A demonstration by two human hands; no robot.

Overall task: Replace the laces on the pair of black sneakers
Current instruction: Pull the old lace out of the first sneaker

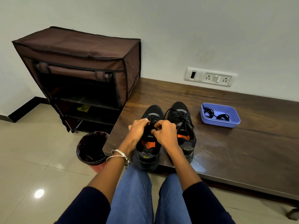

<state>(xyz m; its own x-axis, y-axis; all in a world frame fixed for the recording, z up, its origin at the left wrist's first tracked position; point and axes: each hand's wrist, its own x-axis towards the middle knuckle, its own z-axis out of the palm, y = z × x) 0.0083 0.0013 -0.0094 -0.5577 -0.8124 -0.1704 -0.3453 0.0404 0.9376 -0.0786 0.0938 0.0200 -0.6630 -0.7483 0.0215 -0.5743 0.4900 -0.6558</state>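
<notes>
Both hands, left hand and right hand, pinch the lace of the left sneaker on the tabletop.

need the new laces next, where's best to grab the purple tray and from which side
Take the purple tray by its near long wall, coming from above and from the front. It is shallow and open-topped, and that rim faces the person with bare bench before it. The coiled laces lie toward the back, so a grip there keeps fingers off them. The shoes stand to its left.
</notes>
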